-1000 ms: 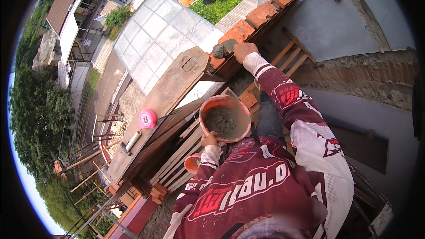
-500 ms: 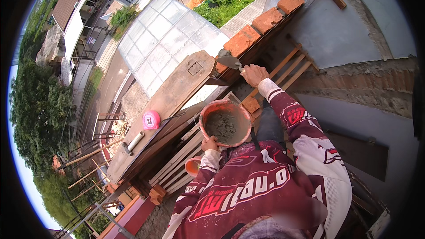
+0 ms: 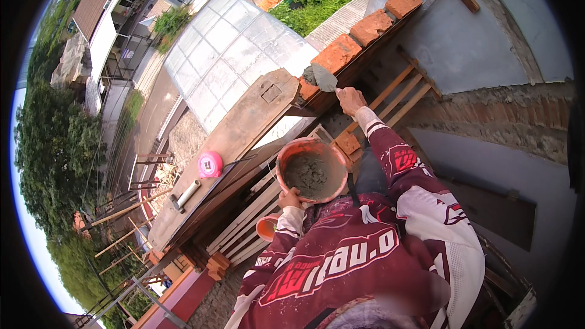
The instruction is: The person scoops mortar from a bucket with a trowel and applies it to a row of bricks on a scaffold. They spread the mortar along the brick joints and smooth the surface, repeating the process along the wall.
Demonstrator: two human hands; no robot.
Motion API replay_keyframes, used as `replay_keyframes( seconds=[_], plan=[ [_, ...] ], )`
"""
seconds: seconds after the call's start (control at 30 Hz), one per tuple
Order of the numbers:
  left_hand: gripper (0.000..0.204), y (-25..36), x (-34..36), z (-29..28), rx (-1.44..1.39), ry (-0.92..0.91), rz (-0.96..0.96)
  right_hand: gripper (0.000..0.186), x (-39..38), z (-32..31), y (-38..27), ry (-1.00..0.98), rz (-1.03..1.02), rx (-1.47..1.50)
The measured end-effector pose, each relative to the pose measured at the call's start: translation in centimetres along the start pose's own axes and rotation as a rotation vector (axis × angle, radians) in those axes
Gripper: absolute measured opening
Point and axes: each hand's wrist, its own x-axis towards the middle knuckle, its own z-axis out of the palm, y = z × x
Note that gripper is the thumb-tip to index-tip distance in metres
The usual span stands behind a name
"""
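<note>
My right hand [image 3: 352, 101] grips a trowel [image 3: 324, 78], whose flat grey blade rests at the near end of a row of orange bricks [image 3: 335, 53], beside a lump of grey mortar [image 3: 309, 75]. My left hand [image 3: 289, 198] holds the rim of an orange bucket [image 3: 337, 169] partly filled with wet grey mortar [image 3: 308, 173], held against my body. Left of the bucket, a wooden plank [image 3: 256, 106] carries a pink tape measure [image 3: 209, 164] and a hammer-like tool with a pale handle [image 3: 186, 195].
A second orange bucket [image 3: 265, 229], wooden slats [image 3: 405, 88] and stacked bricks [image 3: 218, 266] lie below. A grey wall [image 3: 463, 36] stands at the right. Beyond the ledge are a translucent roof [image 3: 219, 36], scaffolding poles [image 3: 119, 250], a brick pile and trees.
My right hand has moved slightly down and right with the trowel, the blade now showing flat at the mortar. My left hand still holds the bucket; the view has shifted a little.
</note>
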Motion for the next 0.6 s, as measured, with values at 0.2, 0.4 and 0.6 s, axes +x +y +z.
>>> replay_keyframes(
  seconds=[0.2,0.4,0.6],
  plan=[
    [0.017,0.4,0.1,0.0,-0.051,-0.04,0.003,0.051,1.4,3.7,2.2,-0.053,0.154,0.388],
    [0.021,1.9,-1.3,0.1,0.006,-0.033,-0.023,0.048,0.9,6.0,0.3,0.034,0.035,0.009],
    [0.026,1.6,-1.1,0.7,0.018,-0.019,-0.04,0.045,-0.8,4.7,-1.9,-0.052,0.023,-0.046]
  ],
)
